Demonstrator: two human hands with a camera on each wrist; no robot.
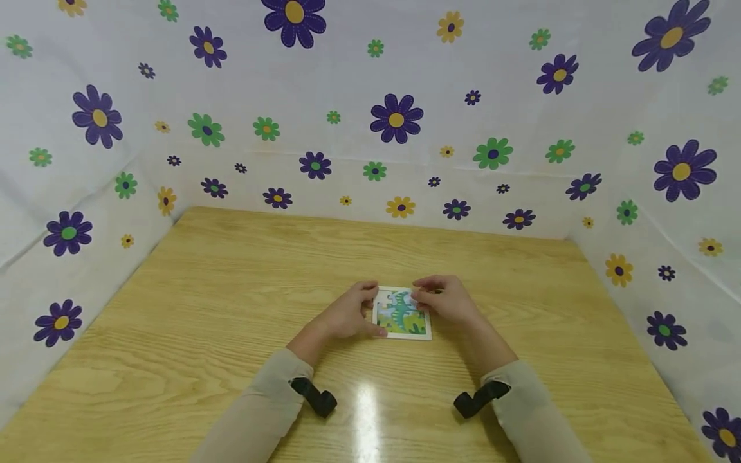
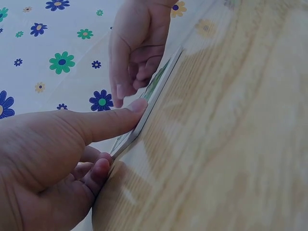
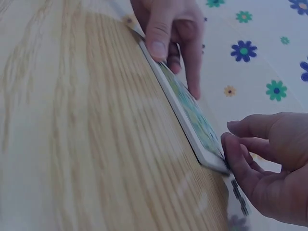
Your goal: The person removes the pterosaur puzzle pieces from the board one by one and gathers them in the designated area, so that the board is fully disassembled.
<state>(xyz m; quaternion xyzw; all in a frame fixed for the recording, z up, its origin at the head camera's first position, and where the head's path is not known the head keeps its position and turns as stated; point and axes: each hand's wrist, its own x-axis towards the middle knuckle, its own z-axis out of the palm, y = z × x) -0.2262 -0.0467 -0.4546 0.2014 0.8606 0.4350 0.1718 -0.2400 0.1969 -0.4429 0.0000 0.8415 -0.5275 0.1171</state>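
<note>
A small square dinosaur puzzle (image 1: 402, 315) in a white frame lies on the wooden table, showing a green-blue dinosaur among plants. My left hand (image 1: 347, 312) grips its left side. The thumb (image 2: 130, 113) lies over the near edge, while the other fingers curl at the frame's left side. At the upper right corner is my right hand (image 1: 448, 299), its thumb (image 3: 233, 149) touching or very close to the frame. The right index finger reaches just past the top edge. No piece shows clearly between those fingertips; part of that corner is hidden by them.
The wood-grain table (image 1: 231, 270) extends on every side of the puzzle. White cloth (image 1: 341, 77) printed with purple, green and yellow flowers encloses the back and both sides. A dark strap with a black mount (image 1: 315, 397) sits on each sleeve.
</note>
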